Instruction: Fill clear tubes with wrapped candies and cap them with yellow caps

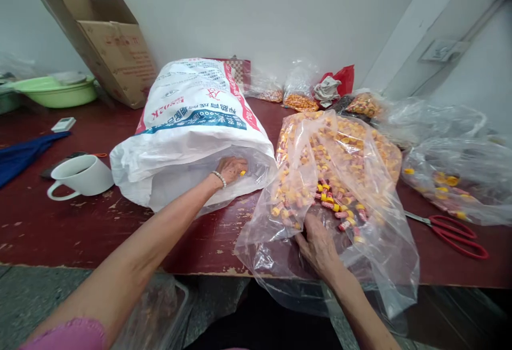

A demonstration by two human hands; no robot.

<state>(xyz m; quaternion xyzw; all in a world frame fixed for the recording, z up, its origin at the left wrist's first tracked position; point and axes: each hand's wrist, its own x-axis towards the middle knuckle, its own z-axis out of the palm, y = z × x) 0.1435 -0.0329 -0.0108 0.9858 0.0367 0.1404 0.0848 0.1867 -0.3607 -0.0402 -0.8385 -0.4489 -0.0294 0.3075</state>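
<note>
On a worn maroon table (224,243), a white mug (82,175) stands just beside a printed sack (200,94), a cardboard box (124,56) behind it; red-handled scissors (456,232) lie right of a clear bag (276,264). Between sack and scissors, the bag holds yellow-capped pieces (328,198), its loose film covering many. Our left hand (232,169) reaches into the sack's mouth, fingers curled, a yellow bit at the fingertips; we cannot tell if it is gripped. Our right hand (318,246) points forward at the bag's near end, thumb apart, its grasp unclear.
</note>
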